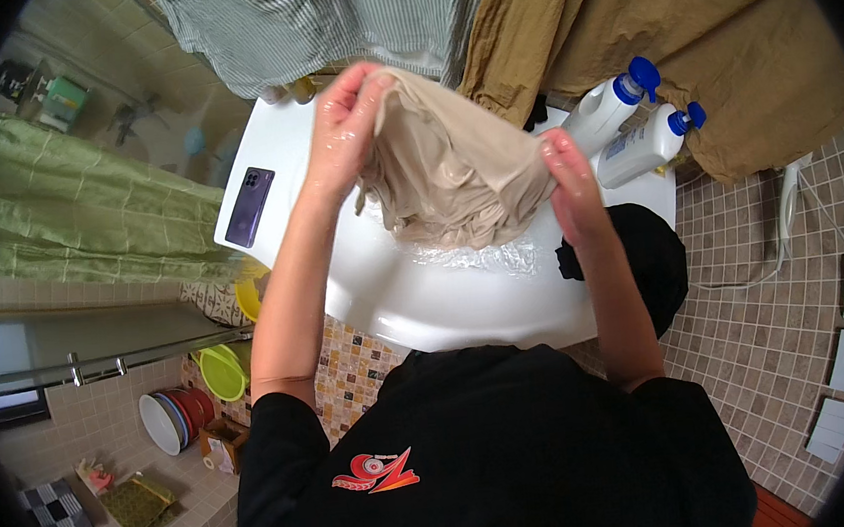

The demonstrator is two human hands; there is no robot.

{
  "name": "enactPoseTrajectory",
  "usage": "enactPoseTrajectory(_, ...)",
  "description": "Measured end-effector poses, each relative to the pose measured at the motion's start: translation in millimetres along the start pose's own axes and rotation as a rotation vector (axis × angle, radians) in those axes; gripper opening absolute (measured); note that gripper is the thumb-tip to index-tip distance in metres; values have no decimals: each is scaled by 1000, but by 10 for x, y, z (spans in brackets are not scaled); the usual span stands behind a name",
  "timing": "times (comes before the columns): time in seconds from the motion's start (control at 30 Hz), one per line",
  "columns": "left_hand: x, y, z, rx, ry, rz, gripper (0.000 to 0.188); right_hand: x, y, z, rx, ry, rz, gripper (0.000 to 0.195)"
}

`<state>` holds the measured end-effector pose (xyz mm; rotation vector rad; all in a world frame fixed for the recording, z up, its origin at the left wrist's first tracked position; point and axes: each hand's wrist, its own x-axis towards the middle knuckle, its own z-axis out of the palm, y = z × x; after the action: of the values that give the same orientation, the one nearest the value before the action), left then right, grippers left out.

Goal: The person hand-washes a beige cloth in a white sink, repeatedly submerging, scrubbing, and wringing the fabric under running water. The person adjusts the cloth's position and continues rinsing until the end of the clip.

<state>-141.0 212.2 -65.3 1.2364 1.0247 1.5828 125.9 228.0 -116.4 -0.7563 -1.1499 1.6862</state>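
Note:
A wet beige cloth garment point(460, 177) hangs stretched between my hands above the white washbasin point(464, 320), its lower folds down at the water. My left hand point(351, 123) grips its upper left edge, fingers closed on the fabric. At the other end, my right hand point(571, 175) pinches the right edge beside the pump bottles. Water point(497, 257) ripples in the basin under the cloth. Both hands look wet. The basin floor behind the garment is hidden.
On the left counter lies a purple phone point(250, 207). Two white pump bottles point(597, 116) with blue tops stand at the right, near black fabric point(648, 266). Striped point(326, 23) and brown clothes point(712, 50) hang beyond the basin. A green curtain point(85, 202) hangs left.

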Motion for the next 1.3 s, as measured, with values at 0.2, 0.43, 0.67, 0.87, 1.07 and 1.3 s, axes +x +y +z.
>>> enactPoseTrajectory(0.2,-109,-1492,-332,351,-23,-280,25,157,1425,-739,-286,90,296,15)
enactPoseTrajectory(0.43,-617,-2310,-573,1071,-133,-204,79,-33,1712,-710,-1451,297,-265,36)
enactPoseTrajectory(0.67,-1011,-2610,-229,1125,-32,-445,114,-275,2160,-918,-1544,252,37,31)
enactPoseTrajectory(0.87,-1010,-2869,-724,683,-68,-731,102,-212,1543,-1012,-652,320,195,23)
enactPoseTrajectory(1.07,-836,-2125,-859,260,-146,-748,92,-185,555,-647,-84,141,160,20)
enactPoseTrajectory(1.3,-587,-1156,-880,317,-98,-477,76,-147,-337,-77,-2,44,-27,24)
